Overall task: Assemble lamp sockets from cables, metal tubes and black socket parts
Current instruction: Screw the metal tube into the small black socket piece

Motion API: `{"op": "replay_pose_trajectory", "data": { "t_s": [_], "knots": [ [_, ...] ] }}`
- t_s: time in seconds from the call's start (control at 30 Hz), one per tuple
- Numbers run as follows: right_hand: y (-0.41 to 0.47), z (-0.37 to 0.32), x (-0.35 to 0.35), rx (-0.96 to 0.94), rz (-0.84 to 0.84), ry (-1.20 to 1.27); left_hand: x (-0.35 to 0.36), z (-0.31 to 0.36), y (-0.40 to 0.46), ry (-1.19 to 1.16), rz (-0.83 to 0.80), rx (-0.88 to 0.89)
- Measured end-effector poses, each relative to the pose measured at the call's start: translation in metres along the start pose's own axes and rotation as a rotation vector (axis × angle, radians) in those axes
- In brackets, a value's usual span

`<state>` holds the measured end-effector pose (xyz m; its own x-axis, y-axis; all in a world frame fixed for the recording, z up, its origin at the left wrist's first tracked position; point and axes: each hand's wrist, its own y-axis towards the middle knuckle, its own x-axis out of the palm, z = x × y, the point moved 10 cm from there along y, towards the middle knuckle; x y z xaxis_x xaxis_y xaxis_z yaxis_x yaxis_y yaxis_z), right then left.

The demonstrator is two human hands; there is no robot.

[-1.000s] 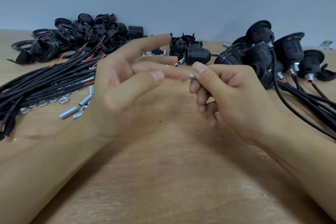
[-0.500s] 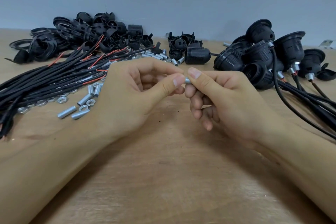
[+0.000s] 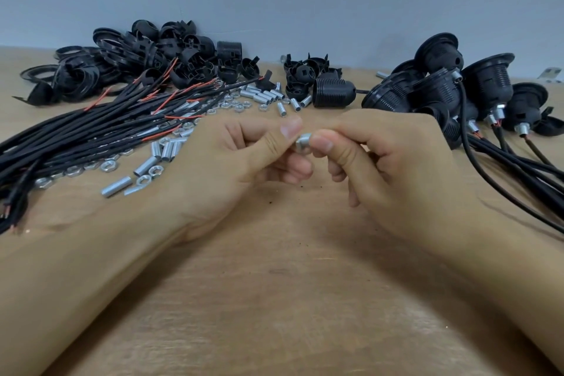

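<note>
Both hands meet above the middle of the wooden table point(image 3: 274, 299). My right hand point(image 3: 387, 162) pinches a short silver metal tube point(image 3: 303, 141) between thumb and forefinger; most of the tube is hidden in the fingers. My left hand point(image 3: 238, 162) pinches the tube's exposed end, where a small nut seems to sit, with thumb and forefinger. Loose metal tubes point(image 3: 146, 165) and nuts point(image 3: 106, 165) lie scattered left of my left hand. A bundle of black cables point(image 3: 76, 137) with red wire ends stretches across the left side.
A heap of black socket parts point(image 3: 146, 55) lies at the back left, a smaller group point(image 3: 308, 73) and a threaded socket body point(image 3: 332, 91) at the back centre. Assembled sockets with cables point(image 3: 476, 91) fill the right side, their cables running toward the right edge.
My left hand went from spread fingers to a pinch on the tube end held by my right hand. Both hands have dropped slightly toward the table.
</note>
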<state>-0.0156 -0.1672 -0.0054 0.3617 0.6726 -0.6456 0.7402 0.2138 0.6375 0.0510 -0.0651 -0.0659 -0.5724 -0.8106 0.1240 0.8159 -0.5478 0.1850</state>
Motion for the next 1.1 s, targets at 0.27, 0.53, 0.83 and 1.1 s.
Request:
{"op": "replay_pose_trajectory", "data": {
  "t_s": [0.27,0.53,0.83,1.1],
  "knots": [
    [-0.009,0.045,0.018,0.471,-0.046,0.486,-0.005,0.028,-0.003,0.268,0.145,0.245],
    [-0.002,0.011,0.002,0.071,-0.035,0.087,-0.003,0.018,-0.002,0.166,0.06,0.139],
    [-0.022,0.038,0.049,0.762,-0.2,1.131,0.007,0.057,-0.017,0.428,0.12,0.484],
    [0.002,0.011,0.0,0.119,0.024,0.026,-0.012,0.014,0.002,0.055,0.158,0.061]
  ]
}}
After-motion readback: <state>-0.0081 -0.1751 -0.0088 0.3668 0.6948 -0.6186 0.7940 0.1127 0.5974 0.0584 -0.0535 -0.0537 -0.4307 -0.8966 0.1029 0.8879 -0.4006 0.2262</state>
